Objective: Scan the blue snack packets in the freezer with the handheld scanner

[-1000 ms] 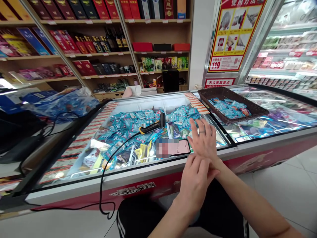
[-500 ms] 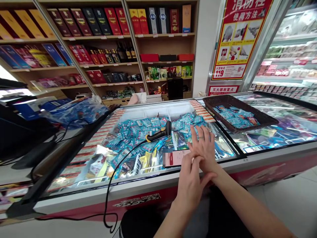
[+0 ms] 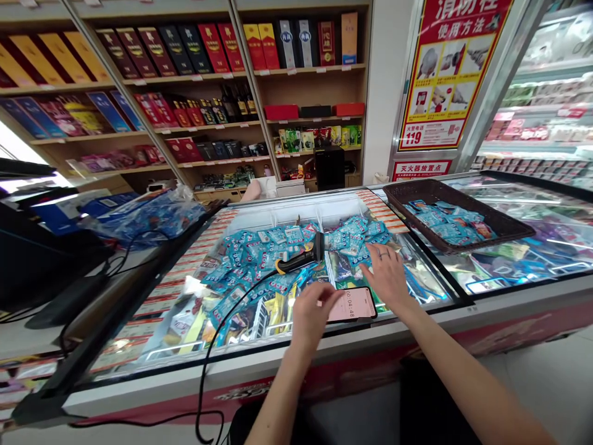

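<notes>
A smartphone [image 3: 354, 304] with a lit screen lies flat on the glass lid of the chest freezer [image 3: 296, 361]. My left hand [image 3: 312, 315] rests at the phone's left end, fingers curled loosely and touching its edge. My right hand [image 3: 386, 275] lies just right of and behind the phone, fingers spread flat on the glass, a ring on one finger. A black and yellow barcode scanner [image 3: 301, 258] sits on the lid a little beyond my left hand, its black cable [image 3: 206, 364] running down over the freezer's front.
Blue snack packets [image 3: 259, 253] fill the freezer under the glass. A dark basket [image 3: 456, 213] with more blue packets sits on the lid at right. A blue plastic bag [image 3: 148, 213] and dark equipment [image 3: 41, 247] are at left. Shelves of boxed goods [image 3: 194, 93] stand behind.
My left hand has let go of my right wrist and moved left to the phone's end. My right hand has moved forward and lies flat on the glass.
</notes>
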Demonstrator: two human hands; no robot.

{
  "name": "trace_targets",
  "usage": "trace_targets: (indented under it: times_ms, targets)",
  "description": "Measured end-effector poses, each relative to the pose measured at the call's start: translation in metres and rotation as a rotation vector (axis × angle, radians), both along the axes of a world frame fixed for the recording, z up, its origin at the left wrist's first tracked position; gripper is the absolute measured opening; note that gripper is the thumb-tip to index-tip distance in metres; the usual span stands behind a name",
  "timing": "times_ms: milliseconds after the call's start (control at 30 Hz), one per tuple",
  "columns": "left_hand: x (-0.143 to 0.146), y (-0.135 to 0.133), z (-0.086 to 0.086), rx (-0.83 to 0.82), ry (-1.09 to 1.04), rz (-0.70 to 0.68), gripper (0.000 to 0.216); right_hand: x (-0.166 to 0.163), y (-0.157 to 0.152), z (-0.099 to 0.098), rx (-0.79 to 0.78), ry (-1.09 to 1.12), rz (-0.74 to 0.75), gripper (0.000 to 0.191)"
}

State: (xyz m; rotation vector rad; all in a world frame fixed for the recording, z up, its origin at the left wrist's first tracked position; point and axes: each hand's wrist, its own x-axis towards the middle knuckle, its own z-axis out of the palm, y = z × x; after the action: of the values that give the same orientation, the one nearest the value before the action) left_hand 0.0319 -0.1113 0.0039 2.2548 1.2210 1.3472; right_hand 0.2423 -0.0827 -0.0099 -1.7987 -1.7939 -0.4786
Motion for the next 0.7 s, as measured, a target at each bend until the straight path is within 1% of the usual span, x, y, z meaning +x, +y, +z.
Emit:
trace_targets:
  times_ms: [33,100,133,167,200,267,333,400,500,600,700]
  targets:
    - [-0.011,0.013,-0.001,0.011,0.017,0.055,0.023,0.006,0.006,-0.005,-0.008,0.025,0.004,0.049]
    - [-0.031,0.039,-0.003,0.047,0.095,0.105,0.021,0.017,0.017,-0.015,-0.015,0.087,0.006,0.047]
    - [-0.038,0.052,-0.004,0.070,0.161,0.155,0.024,0.022,0.023,-0.019,-0.013,0.114,0.000,0.047]
    - [-0.044,0.063,-0.006,0.091,0.247,0.211,0.031,0.027,0.029,-0.024,-0.011,0.144,-0.003,0.048]
    - [-0.048,0.073,-0.007,0.106,0.337,0.270,0.039,0.031,0.034,-0.028,-0.007,0.173,-0.012,0.050]
    - [-0.051,0.091,-0.010,0.094,0.506,0.344,0.053,0.037,0.046,-0.036,0.009,0.208,-0.053,0.053]
    - [-0.050,0.106,-0.014,0.073,0.620,0.404,0.058,0.040,0.058,-0.041,0.026,0.219,-0.099,0.057]
    - [-0.048,0.118,-0.017,0.050,0.710,0.429,0.055,0.040,0.072,-0.042,0.028,0.212,-0.144,0.063]
    - [-0.045,0.131,-0.020,0.024,0.822,0.403,0.043,0.040,0.092,-0.037,-0.019,0.205,-0.195,0.072]
    - [-0.044,0.138,-0.021,0.032,0.857,0.382,0.035,0.043,0.110,-0.031,-0.099,0.223,-0.228,0.077]
    - [-0.043,0.142,-0.020,0.049,0.856,0.400,0.032,0.046,0.123,-0.030,-0.205,0.260,-0.246,0.083]
